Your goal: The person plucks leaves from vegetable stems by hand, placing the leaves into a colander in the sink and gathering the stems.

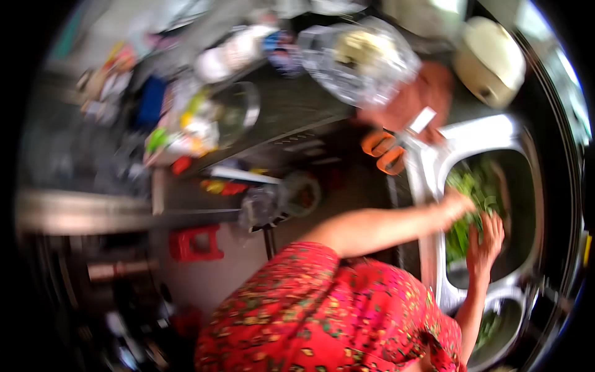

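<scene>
Leafy greens lie in the large basin of a steel sink at the right. My left hand, blurred by motion, reaches across from the left with its fingers closed on some green stems. Close beside it, my right hand comes up from below, its thumb and fingers around the same greens. Part of the greens is hidden under both hands. More green leaves sit in the smaller basin, partly behind my right forearm.
Orange-handled scissors lie by the sink's corner, near a reddish-brown cloth. A clear plastic bag with pale food stands on the dark counter. A cream-coloured pot is behind the sink. A red stool stands on the floor.
</scene>
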A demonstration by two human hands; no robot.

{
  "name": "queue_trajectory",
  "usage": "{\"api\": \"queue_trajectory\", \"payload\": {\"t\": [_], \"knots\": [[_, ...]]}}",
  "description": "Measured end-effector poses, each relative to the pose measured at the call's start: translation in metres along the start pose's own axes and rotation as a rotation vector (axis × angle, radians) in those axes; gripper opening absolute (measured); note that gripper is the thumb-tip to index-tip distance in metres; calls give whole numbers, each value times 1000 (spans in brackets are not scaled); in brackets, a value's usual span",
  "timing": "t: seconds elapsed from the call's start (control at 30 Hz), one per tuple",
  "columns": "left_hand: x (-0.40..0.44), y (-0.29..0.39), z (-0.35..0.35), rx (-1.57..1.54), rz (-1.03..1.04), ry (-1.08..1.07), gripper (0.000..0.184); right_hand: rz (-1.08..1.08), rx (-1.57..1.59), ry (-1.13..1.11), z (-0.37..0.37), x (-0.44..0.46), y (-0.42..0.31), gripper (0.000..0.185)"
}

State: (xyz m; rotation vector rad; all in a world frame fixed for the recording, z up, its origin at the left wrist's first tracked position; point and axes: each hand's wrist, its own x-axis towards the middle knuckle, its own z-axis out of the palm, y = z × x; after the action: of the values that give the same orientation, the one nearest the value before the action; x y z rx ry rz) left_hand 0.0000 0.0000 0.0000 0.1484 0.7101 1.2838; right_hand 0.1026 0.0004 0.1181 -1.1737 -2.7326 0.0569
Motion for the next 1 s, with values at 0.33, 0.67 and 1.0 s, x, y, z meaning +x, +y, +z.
{"api": "queue_trajectory", "payload": {"t": [0.33, 0.67, 1.0], "knots": [[-73, 106, -109, 352, 302, 416, 29, 225, 1112, -80, 138, 35, -109, 18], [-113, 136, -80, 414, 266, 326, 14, 254, 1451, -232, 119, 46, -111, 18], [-106, 151, -86, 433, 525, 148, 10, -166, 438, 167, 163, 67, -81, 22]]}}
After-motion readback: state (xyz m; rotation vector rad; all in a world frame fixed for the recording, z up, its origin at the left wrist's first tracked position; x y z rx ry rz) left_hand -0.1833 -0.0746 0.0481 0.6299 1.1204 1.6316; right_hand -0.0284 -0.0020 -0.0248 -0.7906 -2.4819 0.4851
